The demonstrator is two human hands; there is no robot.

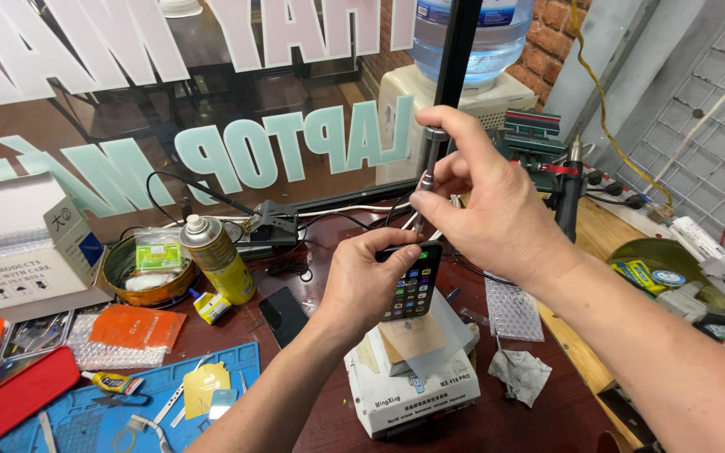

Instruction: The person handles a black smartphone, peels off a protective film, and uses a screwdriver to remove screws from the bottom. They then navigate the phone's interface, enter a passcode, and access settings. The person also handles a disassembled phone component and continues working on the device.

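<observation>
Black and lit, a smartphone [414,285] stood upright at the centre of the frame, clasped by the left hand [368,281] above a white machine [413,387]. The right hand [484,205] pinched a slim metal screwdriver [428,172] over the phone's top edge. A yellow spray can [217,257] stood left of centre.

I hold the phone [414,285] upright over the heater box [413,387] on my bench [539,419]; the spray can [218,258] stands left of it, the mat [86,419] nearer left, the cloth [520,374] right.
</observation>
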